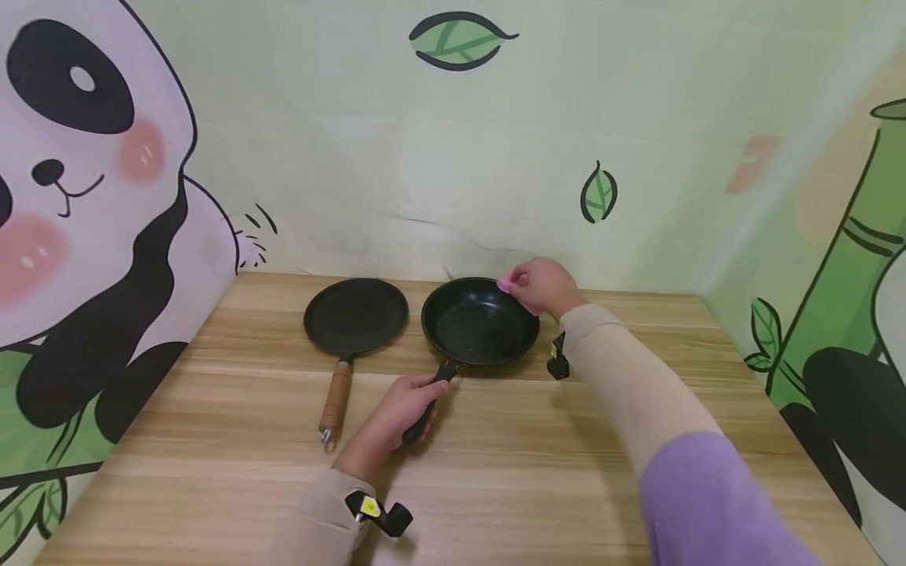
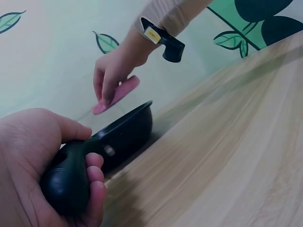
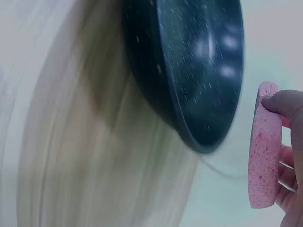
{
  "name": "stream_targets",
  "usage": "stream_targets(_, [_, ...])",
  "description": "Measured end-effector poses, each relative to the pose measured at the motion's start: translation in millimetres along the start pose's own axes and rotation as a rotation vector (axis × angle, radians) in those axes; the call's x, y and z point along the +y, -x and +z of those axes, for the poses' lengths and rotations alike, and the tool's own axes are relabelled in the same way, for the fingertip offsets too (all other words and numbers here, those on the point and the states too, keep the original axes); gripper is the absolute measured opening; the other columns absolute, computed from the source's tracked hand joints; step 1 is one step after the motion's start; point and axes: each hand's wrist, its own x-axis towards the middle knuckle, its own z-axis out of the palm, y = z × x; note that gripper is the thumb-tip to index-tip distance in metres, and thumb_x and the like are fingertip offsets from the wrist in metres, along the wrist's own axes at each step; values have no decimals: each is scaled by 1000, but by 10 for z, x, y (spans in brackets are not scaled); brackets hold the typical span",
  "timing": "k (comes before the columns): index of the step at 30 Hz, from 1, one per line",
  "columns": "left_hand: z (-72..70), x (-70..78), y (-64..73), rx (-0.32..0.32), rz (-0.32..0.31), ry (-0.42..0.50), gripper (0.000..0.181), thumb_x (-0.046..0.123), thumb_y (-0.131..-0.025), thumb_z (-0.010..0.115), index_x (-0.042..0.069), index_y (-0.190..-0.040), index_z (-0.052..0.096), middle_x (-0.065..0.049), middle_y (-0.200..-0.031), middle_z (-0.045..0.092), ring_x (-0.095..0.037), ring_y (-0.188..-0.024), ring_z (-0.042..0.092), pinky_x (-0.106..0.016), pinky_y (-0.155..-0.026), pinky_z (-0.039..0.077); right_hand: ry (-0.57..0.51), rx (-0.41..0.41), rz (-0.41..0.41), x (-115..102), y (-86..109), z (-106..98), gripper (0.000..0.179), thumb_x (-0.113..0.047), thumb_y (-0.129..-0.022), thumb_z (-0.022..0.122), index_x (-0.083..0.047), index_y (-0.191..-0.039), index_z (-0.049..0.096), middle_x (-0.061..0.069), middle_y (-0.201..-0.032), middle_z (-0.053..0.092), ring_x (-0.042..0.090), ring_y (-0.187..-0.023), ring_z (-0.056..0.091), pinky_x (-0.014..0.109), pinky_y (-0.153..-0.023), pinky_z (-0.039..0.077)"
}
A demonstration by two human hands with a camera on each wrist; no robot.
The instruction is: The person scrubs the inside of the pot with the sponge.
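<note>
A black speckled frying pan (image 1: 481, 322) stands at the back of the wooden table, its handle pointing toward me. My left hand (image 1: 405, 409) grips that black handle (image 2: 66, 184), fingers curled round it. Above the pan's far right rim, my right hand (image 1: 545, 284) pinches a pink sponge (image 3: 265, 146) between thumb and fingers. In the right wrist view the sponge shows small pores and is held apart from the pan's rim. Most of the sponge is hidden behind the hand in the head view.
Left of the frying pan lies a flat black pan (image 1: 356, 316) with a wooden handle (image 1: 336, 395) ending in a metal loop. The wooden table (image 1: 531, 479) meets a wall (image 1: 340, 173) printed with pandas and leaves along its back edge.
</note>
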Motion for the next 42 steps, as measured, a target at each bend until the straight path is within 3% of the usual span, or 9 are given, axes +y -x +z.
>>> stream_targets(9, [292,-3,-2,75,45,87,32,27,-100,61,4,-122,66,-4,-67,50,-13,-43,42,-26,-38,40,-65,65,123,320,246,-255,39,-41,-97,64,-5,-110,72,16,-107,71,34,-102,62,50,-93,48])
stream_targets(15, [484,6,-3,118,60,151,32,25,-101,60,3,-124,65,-4,-65,50,-14,-43,42,-26,-37,39,-75,74,173,538,425,-247,39,-37,-97,61,-1,-111,70,20,-111,70,37,-104,62,51,-95,48])
stream_targets(26, [696,21,-28,171,99,188,34,24,-105,53,-3,-123,63,-5,-67,50,-13,-51,46,-24,-43,43,-77,76,248,764,620,-32,44,-36,-99,58,3,-117,67,21,-111,69,38,-103,62,53,-93,49])
stream_targets(33, [765,20,-34,188,87,178,35,26,-106,51,-1,-124,64,-6,-69,51,-14,-50,47,-25,-44,43,-180,116,303,900,629,265,40,-39,-98,62,0,-105,68,13,-87,69,31,-85,61,47,-82,50])
stream_targets(42, [800,36,-44,180,74,164,35,28,-106,49,0,-119,65,-7,-71,52,-16,-50,47,-26,-45,43,-148,107,386,828,656,447,45,-41,-99,59,1,-115,67,26,-114,65,42,-106,59,54,-96,46])
